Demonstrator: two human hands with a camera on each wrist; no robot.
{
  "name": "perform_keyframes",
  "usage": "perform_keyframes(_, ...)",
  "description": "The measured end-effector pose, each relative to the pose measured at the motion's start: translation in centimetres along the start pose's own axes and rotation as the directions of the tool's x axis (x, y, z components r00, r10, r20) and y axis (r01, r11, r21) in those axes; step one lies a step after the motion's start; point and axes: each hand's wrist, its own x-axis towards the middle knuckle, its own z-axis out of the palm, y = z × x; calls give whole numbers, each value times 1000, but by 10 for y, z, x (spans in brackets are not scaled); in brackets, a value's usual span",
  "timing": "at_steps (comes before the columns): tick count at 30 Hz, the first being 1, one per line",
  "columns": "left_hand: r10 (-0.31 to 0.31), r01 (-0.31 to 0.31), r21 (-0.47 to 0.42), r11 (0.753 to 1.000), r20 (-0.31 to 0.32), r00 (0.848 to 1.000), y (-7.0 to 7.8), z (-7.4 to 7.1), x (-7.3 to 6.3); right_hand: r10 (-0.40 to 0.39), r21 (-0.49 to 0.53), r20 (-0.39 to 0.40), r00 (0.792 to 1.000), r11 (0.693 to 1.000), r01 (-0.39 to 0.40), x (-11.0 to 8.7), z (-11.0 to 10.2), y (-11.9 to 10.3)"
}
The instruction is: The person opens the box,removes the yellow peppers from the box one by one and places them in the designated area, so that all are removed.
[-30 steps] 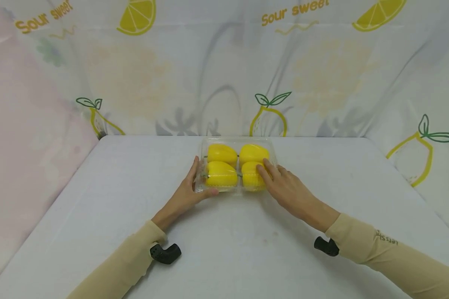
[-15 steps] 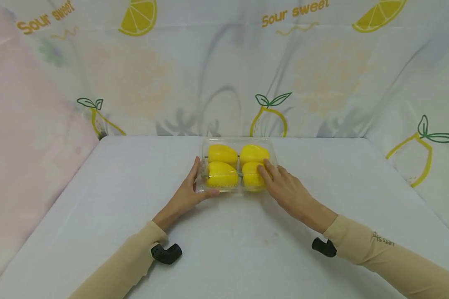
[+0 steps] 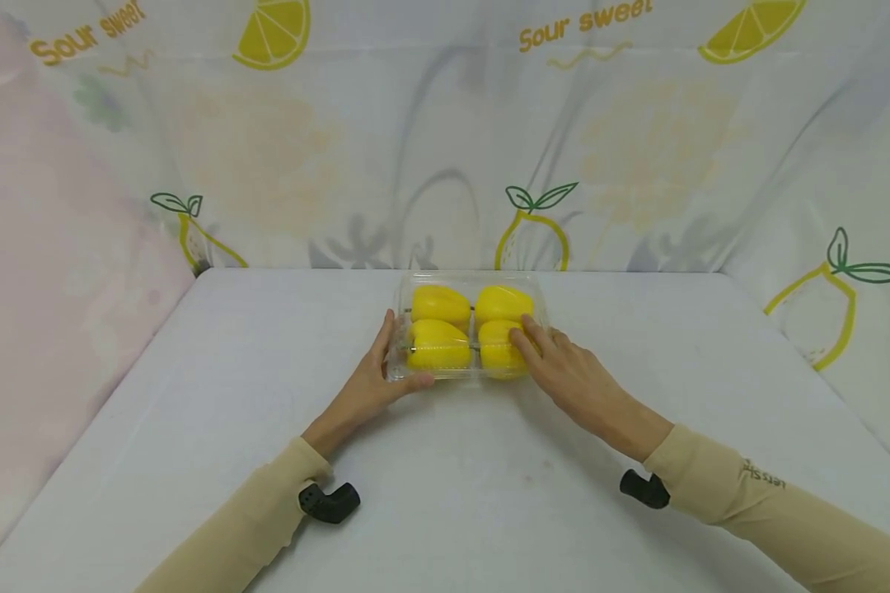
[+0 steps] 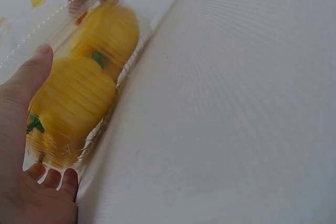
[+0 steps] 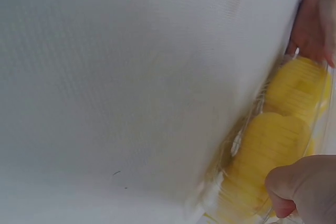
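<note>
A clear plastic clamshell box [image 3: 463,375] stands at the back middle of the white table in the head view. Inside lie several yellow bell peppers [image 3: 441,346] in two rows; green stems show in the left wrist view. My left hand [image 3: 371,383] holds the box's near left corner, its thumb along the front edge and its fingers at the left side. With thumb and fingers, my right hand [image 3: 567,375] grips the right end, its fingertips over the near right pepper. In the right wrist view its curled fingers partly cover the plastic edge.
White cloth covers the table [image 3: 445,494]. Close behind the box hangs a backdrop curtain [image 3: 445,148] printed with lemons, and cloth walls rise at both sides. Black wrist devices sit under the left cuff [image 3: 330,502] and right cuff [image 3: 645,488].
</note>
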Motion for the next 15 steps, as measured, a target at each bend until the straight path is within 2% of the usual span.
perform_keyframes(8, -5, 5, -24, 1000, 9, 1000, 2, 0, -1, 28, 83, 28, 999, 996, -30, -1, -5, 5)
perform_keyframes(9, -8, 8, -34, 999, 16, 1000, 6, -1, -3, 31, 88, 29, 999, 996, -33, -1, -5, 6)
perform_keyframes(15, 2, -1, -38, 999, 13, 1000, 6, -1, -3, 43, 129, 7, 999, 991, -44, -2, -5, 12)
